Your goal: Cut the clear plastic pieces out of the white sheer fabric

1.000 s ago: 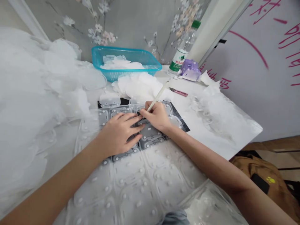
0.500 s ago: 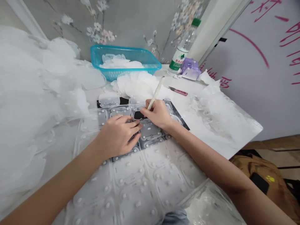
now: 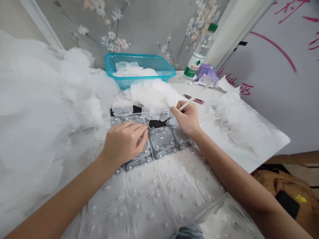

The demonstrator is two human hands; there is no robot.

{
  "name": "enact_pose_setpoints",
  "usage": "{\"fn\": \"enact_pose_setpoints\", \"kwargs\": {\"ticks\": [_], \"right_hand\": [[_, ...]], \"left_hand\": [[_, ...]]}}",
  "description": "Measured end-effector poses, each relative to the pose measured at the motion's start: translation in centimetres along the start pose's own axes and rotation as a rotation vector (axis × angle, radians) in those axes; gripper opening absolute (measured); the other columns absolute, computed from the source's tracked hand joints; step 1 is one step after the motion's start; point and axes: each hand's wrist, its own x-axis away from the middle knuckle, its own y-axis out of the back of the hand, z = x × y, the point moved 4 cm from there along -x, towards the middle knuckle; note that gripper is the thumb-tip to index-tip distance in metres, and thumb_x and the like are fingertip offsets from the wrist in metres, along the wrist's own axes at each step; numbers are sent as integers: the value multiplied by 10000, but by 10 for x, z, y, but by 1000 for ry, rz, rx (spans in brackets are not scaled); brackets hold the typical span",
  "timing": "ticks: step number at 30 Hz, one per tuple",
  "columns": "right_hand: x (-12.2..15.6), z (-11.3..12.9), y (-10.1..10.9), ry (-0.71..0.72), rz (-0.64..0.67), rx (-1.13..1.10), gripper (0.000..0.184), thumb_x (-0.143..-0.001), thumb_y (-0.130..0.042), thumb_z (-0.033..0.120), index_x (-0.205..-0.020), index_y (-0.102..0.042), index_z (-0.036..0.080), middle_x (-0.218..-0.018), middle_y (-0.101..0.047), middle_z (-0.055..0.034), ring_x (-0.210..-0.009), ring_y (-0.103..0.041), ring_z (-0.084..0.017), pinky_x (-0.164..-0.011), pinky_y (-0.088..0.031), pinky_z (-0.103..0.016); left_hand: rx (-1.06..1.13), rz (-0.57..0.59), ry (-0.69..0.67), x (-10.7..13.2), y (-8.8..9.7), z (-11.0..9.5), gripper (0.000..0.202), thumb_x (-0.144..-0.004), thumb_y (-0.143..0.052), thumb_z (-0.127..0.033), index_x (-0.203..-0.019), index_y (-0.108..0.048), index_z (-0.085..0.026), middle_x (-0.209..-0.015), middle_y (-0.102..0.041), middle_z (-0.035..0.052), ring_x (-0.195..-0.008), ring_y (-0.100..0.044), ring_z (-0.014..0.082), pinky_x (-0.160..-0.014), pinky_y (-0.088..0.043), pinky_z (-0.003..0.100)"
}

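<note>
A translucent moulded sheet of rubbery pads (image 3: 159,186) lies across the table and over a black mat (image 3: 157,123). My left hand (image 3: 123,142) rests on the sheet with its fingers curled and pressed down on the pads. My right hand (image 3: 187,117) is closed round a thin white pen-like tool (image 3: 190,101), whose dark tip points at the sheet's far edge beside an opening where the black mat shows. One pad-shaped gap in the sheet lies just left of the tool tip.
A blue basket (image 3: 139,66) of cut pads stands at the back, with a heap of white pieces (image 3: 152,93) before it. A water bottle (image 3: 199,56), a purple tissue pack (image 3: 206,75) and red-handled snips (image 3: 195,99) lie beyond. White scrap piles lie left and right (image 3: 234,113). A brown bag (image 3: 294,196) sits on the floor.
My right hand has moved right and away with the tool, uncovering a pad-shaped hole over the black mat. My left hand has curled its fingers and stayed on the sheet.
</note>
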Motion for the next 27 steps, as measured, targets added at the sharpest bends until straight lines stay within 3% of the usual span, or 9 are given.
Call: {"fn": "enact_pose_setpoints", "kwargs": {"ticks": [2, 5, 7, 10, 13, 16, 20, 23, 27], "right_hand": [[2, 7, 2, 15, -47, -40, 323, -693, -542, 159, -462, -318, 188, -428, -270, 77, -421, -267, -43, -427, -214, -209], [5, 21, -3, 47, -86, -84, 406, -762, -584, 275, -464, -323, 187, -432, -269, 72, -420, -269, -42, -423, -216, -211], [6, 31, -16, 77, -34, -115, 434, -776, -600, 333, -470, -331, 183, -444, -268, 69, -433, -261, -41, -425, -205, -212], [11, 44, -50, 138, 156, -154, 445, -800, -583, 368, -485, -336, 177, -460, -288, 64, -460, -263, -42, -435, -207, -212], [20, 49, -83, 205, 361, -180, 474, -826, -550, 392, -490, -293, 178, -465, -278, 63, -477, -263, -43, -453, -225, -213], [29, 46, -101, 252, 464, -158, 486, -838, -539, 394, -493, -272, 179, -467, -258, 65, -476, -251, -43, -455, -216, -218], [34, 42, -106, 248, 424, -180, 478, -857, -522, 390, -509, -267, 185, -472, -247, 67, -476, -233, -46, -448, -205, -221], [34, 43, -107, 206, 382, -172, 467, -892, -458, 408, -528, -261, 191, -485, -243, 63, -483, -245, -53, -460, -216, -223], [33, 47, -114, 196, 396, -90, 440, -935, -370, 388, -546, -361, 183, -483, -323, 53, -480, -335, -61, -494, -267, -221]], "left_hand": [[-83, 104, 89, 6, 5, 9, 310, -884, -424, -271, -918, -718, -180, -935, -742, 53, -829, -687, 267, -586, -505, 368], [-55, 258, 79, 26, 8, 17, 383, -919, -370, -317, -1087, -676, -161, -1159, -671, 91, -1070, -616, 282, -791, -511, 397], [-24, 332, 15, 42, 6, 19, 449, -948, -309, -351, -1267, -564, -165, -1347, -533, 106, -1252, -477, 296, -932, -445, 433], [-11, 404, 0, 58, 3, 21, 462, -965, -260, -366, -1375, -438, -250, -1456, -391, 112, -1341, -350, 319, -954, -401, 468], [-3, 426, -23, 61, 2, 21, 443, -964, -263, -355, -1365, -444, -309, -1449, -402, 124, -1339, -347, 334, -943, -393, 471], [11, 422, -41, 61, 2, 21, 432, -958, -289, -360, -1359, -447, -333, -1442, -411, 127, -1339, -342, 344, -947, -387, 485], [42, 399, 4, 62, 2, 19, 419, -954, -315, -369, -1344, -466, -339, -1480, -345, 130, -1351, -320, 349, -966, -379, 500], [9, 344, 127, 64, 7, 19, 419, -939, -353, -400, -1311, -518, -301, -1492, -311, 153, -1331, -346, 371, -989, -362, 526], [-63, 338, 195, 67, 12, 19, 422, -915, -404, -428, -1292, -541, -297, -1435, -400, 177, -1310, -353, 426, -979, -349, 581]]}}
